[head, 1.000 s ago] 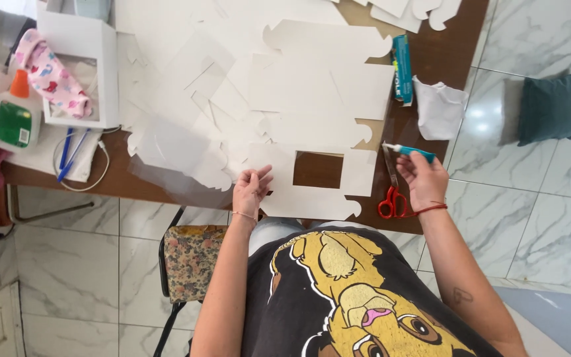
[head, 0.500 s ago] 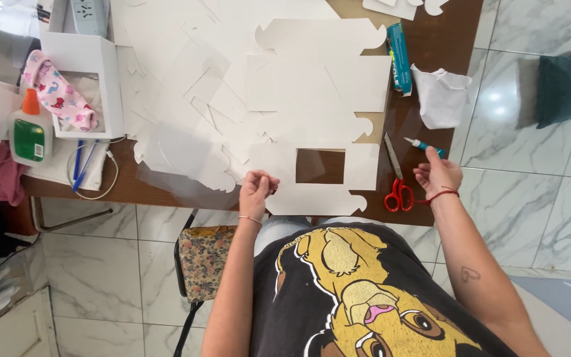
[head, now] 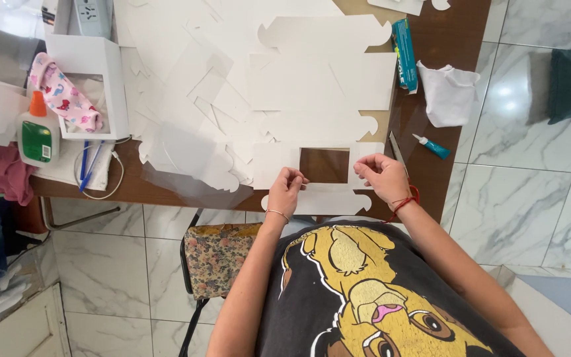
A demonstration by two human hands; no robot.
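A brown wooden table [head: 460, 26] is standing on a white marbled tile floor [head: 523, 198], and white card cut-outs are covering most of it. At nine o'clock a white glue bottle [head: 38, 129] with an orange cap and green label is standing beside an open white box [head: 110, 73] holding a pink patterned cloth [head: 64, 96]. At centre, the left hand [head: 289, 185] is pinching the left edge of a flat white box blank [head: 279, 165] with a rectangular window, lying at the table's near edge, while the right hand [head: 381, 175] is gripping its right edge. At one o'clock a teal rectangular packet [head: 404, 54] is lying by a crumpled white cloth [head: 449, 92], with a small teal-capped tube [head: 432, 146] at three o'clock
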